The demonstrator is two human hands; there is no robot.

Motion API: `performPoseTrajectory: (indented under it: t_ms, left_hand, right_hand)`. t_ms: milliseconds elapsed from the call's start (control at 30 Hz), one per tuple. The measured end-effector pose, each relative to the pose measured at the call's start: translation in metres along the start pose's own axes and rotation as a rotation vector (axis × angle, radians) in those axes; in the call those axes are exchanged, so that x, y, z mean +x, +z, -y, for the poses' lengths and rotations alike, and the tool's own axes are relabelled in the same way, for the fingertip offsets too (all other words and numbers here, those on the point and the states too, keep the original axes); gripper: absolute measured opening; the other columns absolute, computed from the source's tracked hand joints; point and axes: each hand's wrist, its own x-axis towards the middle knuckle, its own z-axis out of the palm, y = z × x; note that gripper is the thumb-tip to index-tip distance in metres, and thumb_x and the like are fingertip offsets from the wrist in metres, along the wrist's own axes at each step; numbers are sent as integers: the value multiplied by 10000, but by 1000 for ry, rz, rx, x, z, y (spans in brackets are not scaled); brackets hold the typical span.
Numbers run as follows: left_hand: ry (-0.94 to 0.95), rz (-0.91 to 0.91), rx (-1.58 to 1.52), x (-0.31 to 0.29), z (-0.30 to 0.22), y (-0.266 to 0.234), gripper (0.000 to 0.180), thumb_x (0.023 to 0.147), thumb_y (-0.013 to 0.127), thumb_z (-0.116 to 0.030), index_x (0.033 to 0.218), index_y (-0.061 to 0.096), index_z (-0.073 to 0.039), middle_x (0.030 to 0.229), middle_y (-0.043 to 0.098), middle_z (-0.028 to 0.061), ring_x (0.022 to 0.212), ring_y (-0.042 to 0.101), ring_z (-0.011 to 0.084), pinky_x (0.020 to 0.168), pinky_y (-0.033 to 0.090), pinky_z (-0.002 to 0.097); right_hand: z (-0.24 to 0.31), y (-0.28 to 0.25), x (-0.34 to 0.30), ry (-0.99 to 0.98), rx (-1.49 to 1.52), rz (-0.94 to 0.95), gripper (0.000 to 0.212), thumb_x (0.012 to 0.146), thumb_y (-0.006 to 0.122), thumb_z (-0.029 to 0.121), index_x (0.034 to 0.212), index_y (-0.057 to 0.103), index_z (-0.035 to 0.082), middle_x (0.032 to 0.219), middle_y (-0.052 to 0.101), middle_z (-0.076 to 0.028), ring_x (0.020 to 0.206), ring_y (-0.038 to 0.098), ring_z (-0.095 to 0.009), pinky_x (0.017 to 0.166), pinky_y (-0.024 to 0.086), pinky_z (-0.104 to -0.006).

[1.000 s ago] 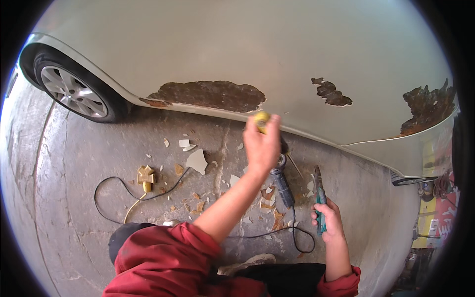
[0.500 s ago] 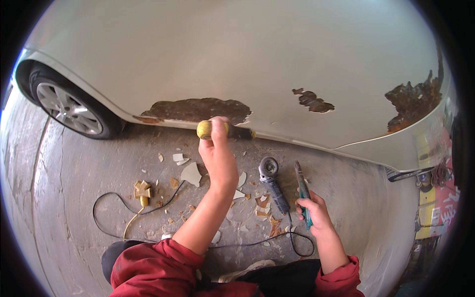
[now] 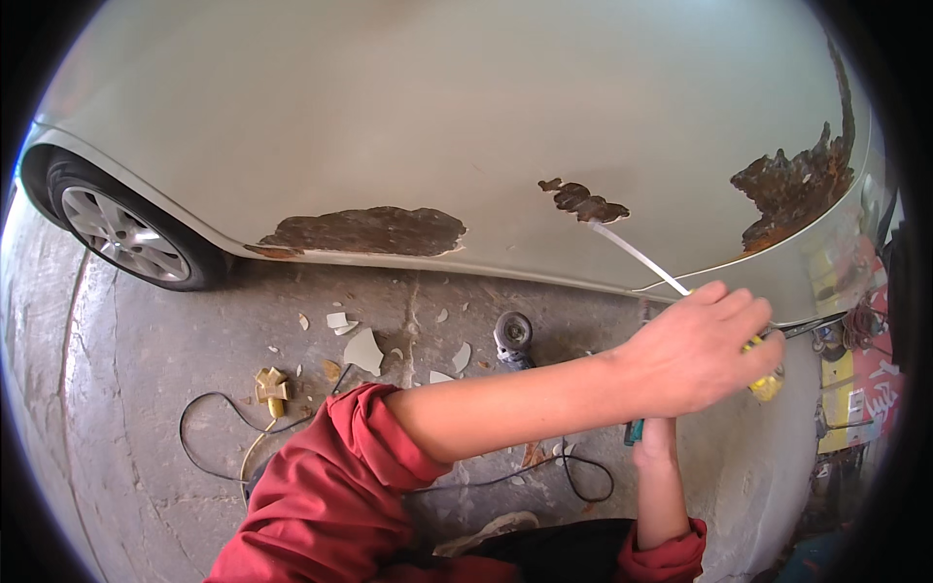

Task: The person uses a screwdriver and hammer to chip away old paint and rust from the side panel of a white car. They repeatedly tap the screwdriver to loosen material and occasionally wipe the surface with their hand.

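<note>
Now, at left, the car panel (image 3: 437, 107) bears a large brown patch (image 3: 369, 231) low down; right of it the grinder (image 3: 513, 332) lies on the floor (image 3: 146, 389), near the car. The screwdriver (image 3: 637, 255) has swung rightward from that patch and its tip sits at the lower rim of the small brown patch (image 3: 586, 202), so the work has shifted there. The right hand (image 3: 657, 435), beside a teal handle (image 3: 634, 432), is largely hidden; its grip cannot be told. Rightmost, the left hand (image 3: 705, 345) wraps its fingers round the screwdriver's yellow end.

Two hands (image 3: 695, 350) showing, one screwdriver (image 3: 766, 386), one teal-handled tool (image 3: 634, 432), one grinder (image 3: 513, 335), one yellow connector block (image 3: 271, 384); one car (image 3: 437, 117) showing three brown patches (image 3: 369, 231); several light flakes (image 3: 363, 352) lying around.
</note>
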Motion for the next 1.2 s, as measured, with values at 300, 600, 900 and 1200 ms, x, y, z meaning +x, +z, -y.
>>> performPoseTrajectory:
  t_ms: [300,600,900,1200]
  left_hand:
    - [81,-138,98,17,35,-7,315,738,638,-177,1049,616,-130,766,492,-2,643,542,160,522,393,303]
    - [85,16,46,5,38,-3,291,674,725,-237,877,558,-112,757,504,16,654,594,193,502,465,344]
    - [73,216,-38,15,40,-11,365,646,802,-267,854,566,-82,750,561,50,668,646,264,523,533,414]
    - [-59,406,-3,29,48,-13,329,679,780,-285,821,595,-54,718,666,102,672,683,342,552,547,460]
  right_hand:
    - [75,-4,-36,-137,33,-99,765,830,570,107,1554,325,113,1036,536,-61,759,511,-115,573,436,-230]
    - [110,-14,-62,-372,256,-107,548,969,462,165,1492,314,96,1141,521,-122,822,513,-141,580,454,-242]
    - [113,-5,-75,-401,266,77,449,1006,454,174,1411,358,6,1180,480,-147,821,480,-125,570,461,-226]
    - [138,18,-70,-665,199,-132,705,958,521,136,1583,197,103,1158,500,-134,743,489,-104,528,432,-205]
